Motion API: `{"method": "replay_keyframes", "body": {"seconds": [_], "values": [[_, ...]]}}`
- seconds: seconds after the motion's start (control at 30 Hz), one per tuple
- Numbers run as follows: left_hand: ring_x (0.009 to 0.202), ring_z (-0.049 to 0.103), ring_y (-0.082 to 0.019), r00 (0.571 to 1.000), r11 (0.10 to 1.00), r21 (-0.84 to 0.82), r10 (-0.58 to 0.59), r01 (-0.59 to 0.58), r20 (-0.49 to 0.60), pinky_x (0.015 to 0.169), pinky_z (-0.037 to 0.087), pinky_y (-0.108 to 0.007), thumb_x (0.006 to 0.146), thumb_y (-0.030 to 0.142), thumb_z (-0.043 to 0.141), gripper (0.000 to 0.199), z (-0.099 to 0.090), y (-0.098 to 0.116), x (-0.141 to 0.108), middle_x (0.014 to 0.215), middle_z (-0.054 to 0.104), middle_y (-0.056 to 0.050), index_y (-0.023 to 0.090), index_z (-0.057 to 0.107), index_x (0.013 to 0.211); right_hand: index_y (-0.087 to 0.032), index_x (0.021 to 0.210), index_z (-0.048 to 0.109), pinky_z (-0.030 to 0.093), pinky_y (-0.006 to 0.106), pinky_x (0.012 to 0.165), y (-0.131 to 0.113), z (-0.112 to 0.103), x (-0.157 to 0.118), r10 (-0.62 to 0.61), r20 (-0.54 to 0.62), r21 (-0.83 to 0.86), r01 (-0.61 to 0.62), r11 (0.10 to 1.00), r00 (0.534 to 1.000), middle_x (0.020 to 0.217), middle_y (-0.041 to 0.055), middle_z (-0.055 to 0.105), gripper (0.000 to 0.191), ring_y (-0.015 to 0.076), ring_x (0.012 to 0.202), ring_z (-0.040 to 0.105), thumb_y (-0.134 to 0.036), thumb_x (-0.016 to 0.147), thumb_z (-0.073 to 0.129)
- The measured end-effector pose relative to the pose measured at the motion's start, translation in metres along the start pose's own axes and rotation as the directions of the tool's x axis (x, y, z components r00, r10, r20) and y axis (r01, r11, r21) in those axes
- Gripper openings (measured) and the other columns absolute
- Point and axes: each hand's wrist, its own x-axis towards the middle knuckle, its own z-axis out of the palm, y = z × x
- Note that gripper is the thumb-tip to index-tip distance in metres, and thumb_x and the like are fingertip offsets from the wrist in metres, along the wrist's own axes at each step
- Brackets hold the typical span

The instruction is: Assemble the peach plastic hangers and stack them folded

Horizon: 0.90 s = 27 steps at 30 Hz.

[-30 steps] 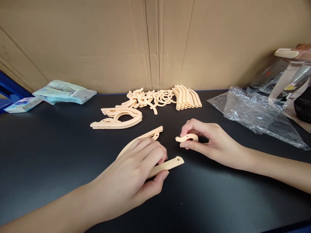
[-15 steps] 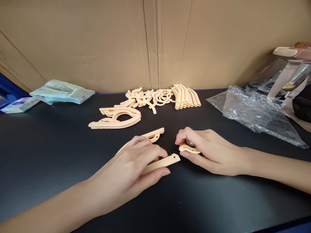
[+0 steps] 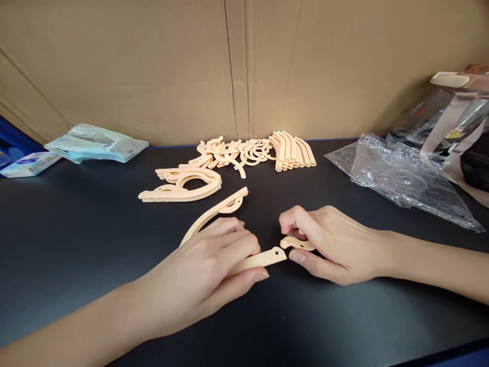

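My left hand [image 3: 214, 265] is closed on a cream plastic hanger arm [image 3: 263, 259], whose squared end with a small hole points toward my right hand. A second curved cream piece [image 3: 217, 208] with a rounded loop sticks out beyond the left knuckles; the hand hides whether the two are joined. My right hand [image 3: 328, 247] pinches a small curved cream hanger piece [image 3: 296, 243] with a knob at its tip and a hole. The knobbed tip is very close to the holed end; I cannot tell whether they touch. The fingers cover the rest of this piece.
Behind my hands lie stacked folded hangers [image 3: 183, 186], a heap of curved hook parts [image 3: 229, 153] and a row of hanger arms [image 3: 292, 150]. Tissue packs [image 3: 95, 142] are at left. Crumpled clear plastic [image 3: 397, 173] and a clear jug [image 3: 424, 117] stand at right.
The hanger arm's end has come nearer to the piece in my right hand. The looped piece beyond my left hand has swung up and left, showing more of its length.
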Motion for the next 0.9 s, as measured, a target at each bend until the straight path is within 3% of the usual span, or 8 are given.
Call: {"method": "replay_keyframes", "body": {"seconds": [0.17,0.33,0.77,0.9], "values": [[0.081,0.047,-0.018,1.0,1.0,0.012,0.022,-0.022,-0.005,0.083,0.037,-0.032,0.107,0.028,0.043,0.018,0.0003,-0.0003,0.0003,0.082,0.057,0.002,0.022,0.05,0.092,-0.022,0.095,0.039,0.033,0.023,0.054,0.0002,-0.0002,-0.0006,-0.046,-0.028,0.009,0.046,0.999,0.999,0.081,-0.0017,0.056,0.016,0.0108,0.056,0.044,-0.03,0.108,0.033],[0.079,0.045,-0.017,1.0,1.0,0.022,0.014,-0.014,-0.012,0.074,0.036,-0.03,0.107,0.026,0.043,0.018,0.0008,0.0006,0.0015,0.083,0.054,0.002,0.021,0.05,0.09,-0.021,0.092,0.045,0.036,0.024,0.058,-0.0013,-0.0003,0.0007,-0.098,-0.003,0.016,0.098,0.995,0.995,0.078,-0.0005,0.053,0.025,0.0125,0.061,0.044,-0.028,0.109,0.028],[0.078,0.044,-0.019,0.999,0.997,0.063,0.037,-0.035,-0.024,0.07,0.034,-0.032,0.108,0.028,0.039,0.022,0.0048,0.0004,-0.0006,0.083,0.053,0.0,0.021,0.047,0.089,-0.022,0.088,0.041,0.032,0.024,0.055,-0.0023,0.0002,0.0003,-0.076,0.023,0.071,0.074,0.995,0.997,0.074,-0.0021,0.051,0.025,0.0123,0.057,0.041,-0.03,0.109,0.029],[0.079,0.043,-0.019,0.999,0.997,0.069,0.046,-0.045,-0.015,0.071,0.034,-0.032,0.108,0.027,0.04,0.02,0.0058,0.0002,-0.0009,0.084,0.052,0.0,0.02,0.046,0.09,-0.021,0.089,0.044,0.03,0.025,0.055,-0.0023,0.0011,0.0,-0.101,0.02,0.018,0.1,0.995,0.995,0.074,-0.0013,0.053,0.028,0.0126,0.058,0.043,-0.032,0.109,0.028]]}}
